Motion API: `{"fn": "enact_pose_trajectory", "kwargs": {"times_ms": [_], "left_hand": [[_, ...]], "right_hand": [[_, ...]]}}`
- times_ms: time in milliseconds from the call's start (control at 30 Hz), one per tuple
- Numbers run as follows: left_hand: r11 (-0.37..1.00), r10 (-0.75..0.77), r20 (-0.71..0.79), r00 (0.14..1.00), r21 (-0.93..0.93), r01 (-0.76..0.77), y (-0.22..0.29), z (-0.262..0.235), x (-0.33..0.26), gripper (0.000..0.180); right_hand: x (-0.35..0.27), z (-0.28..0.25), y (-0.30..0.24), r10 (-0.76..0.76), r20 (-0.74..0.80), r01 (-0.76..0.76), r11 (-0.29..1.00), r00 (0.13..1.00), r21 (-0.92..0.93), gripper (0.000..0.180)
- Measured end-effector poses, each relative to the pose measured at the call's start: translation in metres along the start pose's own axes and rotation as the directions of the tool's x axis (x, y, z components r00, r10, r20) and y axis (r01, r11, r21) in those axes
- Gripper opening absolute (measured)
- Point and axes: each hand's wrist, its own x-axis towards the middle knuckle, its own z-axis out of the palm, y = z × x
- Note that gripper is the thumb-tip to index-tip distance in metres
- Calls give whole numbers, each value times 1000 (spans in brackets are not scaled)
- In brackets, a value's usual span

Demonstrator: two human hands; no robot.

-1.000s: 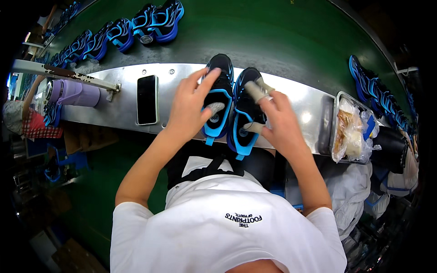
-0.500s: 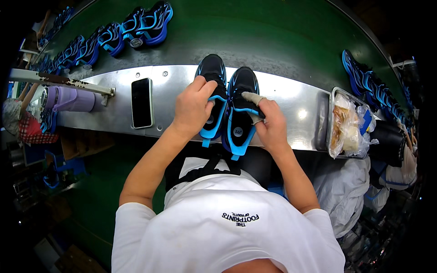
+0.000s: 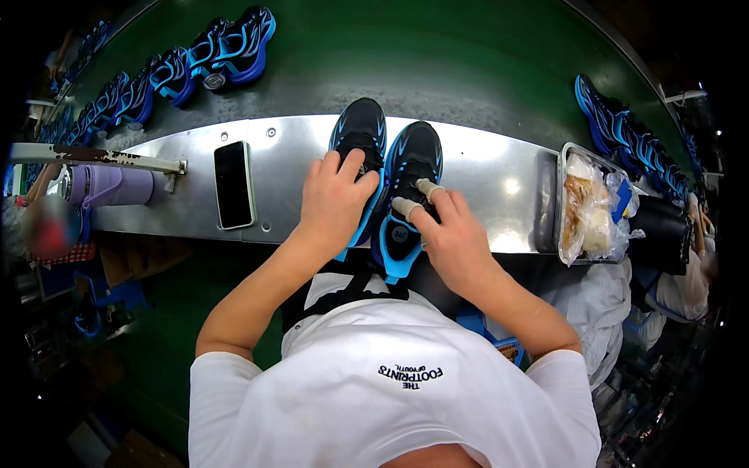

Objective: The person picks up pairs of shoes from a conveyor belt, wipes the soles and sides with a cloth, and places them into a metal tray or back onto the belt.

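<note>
A pair of black and blue sneakers stands side by side at the metal ledge's front, toes pointing away from me. Over the lace area of the left sneaker (image 3: pixel 360 123) my left hand (image 3: pixel 328 203) is closed, fingers bent down against it. My right hand (image 3: pixel 456 242) touches the tongue of the right sneaker (image 3: pixel 417 148) with two spread fingers, each in a pale finger cot (image 3: pixel 406 207). Its thumb is mostly hidden. The right sneaker's heel opening and round insole label show below that hand; the left opening is largely covered.
On the metal ledge (image 3: pixel 484 171) lie a phone (image 3: pixel 234 185), a lilac bottle (image 3: pixel 121 186) behind a worn metal bar (image 3: pixel 94 158), and a metal tray (image 3: pixel 560 207) of bagged food. More sneakers (image 3: pixel 243 47) line the green belt (image 3: pixel 421 47) at left and right.
Both hands have shifted from the tongue edges, the left moving forward over its sneaker. My right hand has turned, its fingers now on top of the tongue. The view has shifted slightly.
</note>
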Motion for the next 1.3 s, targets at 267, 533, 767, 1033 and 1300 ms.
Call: {"fn": "enact_pose_trajectory", "kwargs": {"times_ms": [267,533,767,1033,1300], "left_hand": [[998,-48,-59,997,-48,45,6,9,-3,20],[991,-123,-23,992,-56,122,3,7,-1,32],[997,-71,-50,996,-35,69,5,7,2,23],[970,-91,-132,987,-234,58,-12,5,-8,46],[960,-82,-44,996,-273,67,-11,1,-7,57]], "right_hand": [[17,7,4,171,-15,-167,975,985,146,50],[5,14,2,194,-68,-181,970,979,160,55],[6,31,-5,-46,-153,17,983,987,-183,26],[0,21,11,24,-190,-7,996,982,87,42],[2,15,14,90,-134,-54,966,987,253,45]]}}
